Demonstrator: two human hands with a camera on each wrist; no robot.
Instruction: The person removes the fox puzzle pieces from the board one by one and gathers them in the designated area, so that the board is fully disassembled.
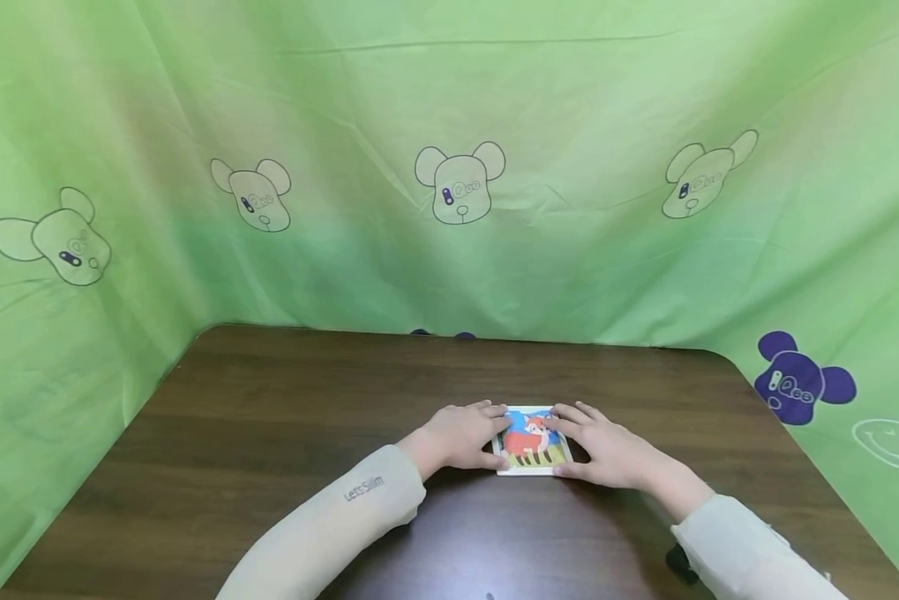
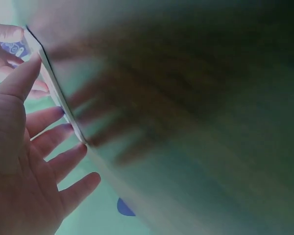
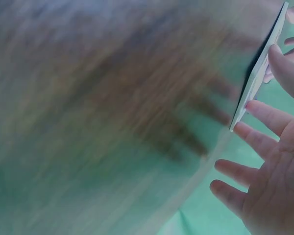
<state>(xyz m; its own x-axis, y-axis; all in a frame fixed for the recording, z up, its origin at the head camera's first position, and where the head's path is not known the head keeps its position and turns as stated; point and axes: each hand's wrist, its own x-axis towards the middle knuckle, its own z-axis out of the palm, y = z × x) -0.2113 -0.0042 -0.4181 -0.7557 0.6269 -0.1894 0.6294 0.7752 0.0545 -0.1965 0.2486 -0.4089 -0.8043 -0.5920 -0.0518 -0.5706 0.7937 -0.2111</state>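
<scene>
A small picture board (image 1: 527, 446) with a white border lies flat on the table, showing an orange fox against blue and yellow. My left hand (image 1: 461, 436) touches its left side, fingertips at the upper left and thumb at the lower left corner. On the opposite side, my right hand (image 1: 608, 451) rests its thumb and fingertips on the right edge. In the left wrist view, the board's thin edge (image 2: 59, 90) meets spread, nearly straight fingers. The right wrist view likewise shows straight fingers against the board's edge (image 3: 258, 73), with the other two fingers off it.
The dark brown wooden table (image 1: 292, 400) has rounded far corners. Behind it and along both sides hangs a green cloth (image 1: 359, 108) printed with bear heads. A small black object (image 1: 680, 564) shows beside the right sleeve, partly hidden.
</scene>
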